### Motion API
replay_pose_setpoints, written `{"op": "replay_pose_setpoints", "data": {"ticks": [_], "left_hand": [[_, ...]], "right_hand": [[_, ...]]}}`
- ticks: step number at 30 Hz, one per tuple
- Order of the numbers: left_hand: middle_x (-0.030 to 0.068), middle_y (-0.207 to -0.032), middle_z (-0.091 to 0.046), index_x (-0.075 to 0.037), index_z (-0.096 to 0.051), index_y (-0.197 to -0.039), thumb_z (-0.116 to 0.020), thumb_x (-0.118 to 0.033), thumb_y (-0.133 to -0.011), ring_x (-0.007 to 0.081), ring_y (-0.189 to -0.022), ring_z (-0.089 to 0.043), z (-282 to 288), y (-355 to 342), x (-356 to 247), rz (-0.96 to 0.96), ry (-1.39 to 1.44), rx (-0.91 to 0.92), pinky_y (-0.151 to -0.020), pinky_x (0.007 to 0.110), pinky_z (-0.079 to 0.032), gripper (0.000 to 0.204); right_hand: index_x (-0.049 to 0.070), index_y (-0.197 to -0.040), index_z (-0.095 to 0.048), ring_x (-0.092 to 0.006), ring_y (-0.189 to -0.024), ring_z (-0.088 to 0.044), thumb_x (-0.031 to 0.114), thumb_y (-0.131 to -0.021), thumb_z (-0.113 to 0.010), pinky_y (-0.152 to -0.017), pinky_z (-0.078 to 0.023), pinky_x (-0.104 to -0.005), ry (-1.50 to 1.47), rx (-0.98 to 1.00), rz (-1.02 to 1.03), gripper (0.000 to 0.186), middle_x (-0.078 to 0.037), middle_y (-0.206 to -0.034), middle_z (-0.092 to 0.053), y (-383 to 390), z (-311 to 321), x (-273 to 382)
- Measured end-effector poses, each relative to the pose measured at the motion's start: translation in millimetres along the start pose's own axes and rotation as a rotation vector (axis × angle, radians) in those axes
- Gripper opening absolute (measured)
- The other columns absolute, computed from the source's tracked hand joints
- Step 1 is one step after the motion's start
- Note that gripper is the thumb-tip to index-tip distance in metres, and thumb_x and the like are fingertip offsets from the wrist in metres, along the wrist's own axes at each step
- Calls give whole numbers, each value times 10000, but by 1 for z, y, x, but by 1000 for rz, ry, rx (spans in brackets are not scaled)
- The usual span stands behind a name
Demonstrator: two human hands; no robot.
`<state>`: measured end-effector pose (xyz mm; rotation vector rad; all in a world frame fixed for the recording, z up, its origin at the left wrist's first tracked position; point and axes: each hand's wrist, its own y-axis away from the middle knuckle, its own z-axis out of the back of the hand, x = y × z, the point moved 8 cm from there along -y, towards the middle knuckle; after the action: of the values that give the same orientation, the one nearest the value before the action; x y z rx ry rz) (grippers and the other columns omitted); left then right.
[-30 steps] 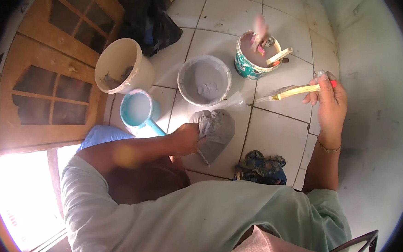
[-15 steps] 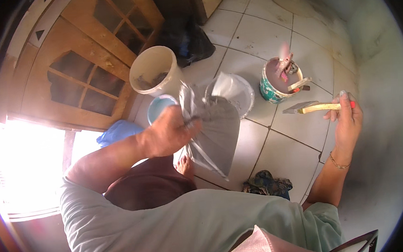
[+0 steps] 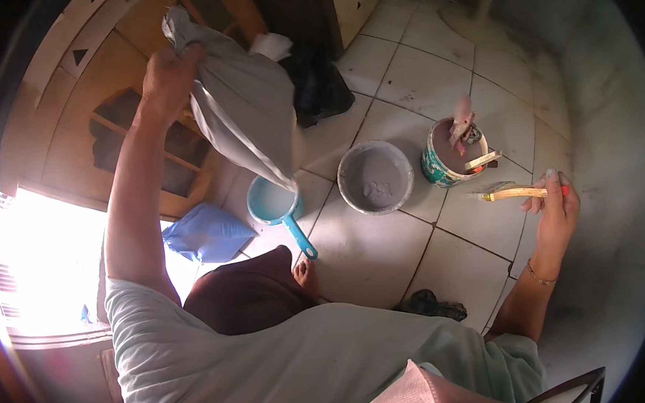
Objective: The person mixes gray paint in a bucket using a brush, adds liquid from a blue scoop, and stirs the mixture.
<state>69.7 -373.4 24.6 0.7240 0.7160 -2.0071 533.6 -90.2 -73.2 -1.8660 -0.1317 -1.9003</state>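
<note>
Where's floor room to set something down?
Bare tile lies between the grey bowl and dark bundle; another patch between the black bag and green bucket. It's crowded around the blue dipper, blue bag and grey sack in the left hand.

Between the left hand point(image 3: 169, 81) and the right hand point(image 3: 555, 196) spreads a floor of large, white, square tiles with dark joints point(image 3: 375, 272), smudged in places. A pale grey, stained wall point(image 3: 610, 191) stands to the right hand's right. Behind the left hand are brown wooden doors with dark, strip-divided panes point(image 3: 64, 136). Nearer the body than that hand, a glaring white opening point(image 3: 49, 255) lets in light.
</note>
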Motion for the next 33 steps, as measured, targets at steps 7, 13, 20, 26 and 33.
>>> {"op": "replay_pose_setpoints", "data": {"ticks": [7, 13, 20, 26, 33], "left_hand": [[272, -885, -626, 111, -600, -931, -558, -386, -786, 375, -897, -604, -17, -105, 90, -212, -141, -250, -787, 397, -434, 519], [262, -1060, -586, 78, -528, -1105, -600, -251, -801, 379, -1061, -539, -103, -129, 252, -85, 19, -73, -884, 392, -405, 454], [254, -1056, -590, 51, -531, -1099, -602, -225, -795, 387, -1039, -546, -229, -106, 282, -222, -381, 347, -883, 395, -427, 417], [257, -958, -615, 55, -563, -1026, -631, -288, -768, 411, -952, -572, -246, -74, 292, -15, -374, 263, -841, 414, -450, 434], [251, -1016, -563, 59, -484, -1107, -664, -279, -743, 398, -973, -536, -222, -5, 291, -128, -330, 76, -879, 430, -413, 528]], "right_hand": [[-12, -724, -534, -83, -475, -418, 169, -928, -497, -455, -461, -254, 29, -2, -36, 275, -34, -610, -477, -37, -61, -42], [-18, -713, -540, -88, -475, -425, 164, -919, -517, -454, -452, -252, 27, 11, -102, 276, -41, -605, -482, -67, -107, -80], [-23, -714, -547, -89, -464, -423, 172, -920, -518, -449, -455, -250, 64, 100, -135, 285, -36, -589, -469, -90, -120, -120], [-29, -734, -555, -77, -470, -412, 161, -907, -546, -454, -468, -255, 12, 91, -193, 257, -24, -590, -460, -72, -99, -136], [-32, -742, -557, -80, -486, -424, 180, -904, -556, -465, -491, -268, -89, 122, -122, 268, -27, -595, -464, -38, -94, -123]]}}
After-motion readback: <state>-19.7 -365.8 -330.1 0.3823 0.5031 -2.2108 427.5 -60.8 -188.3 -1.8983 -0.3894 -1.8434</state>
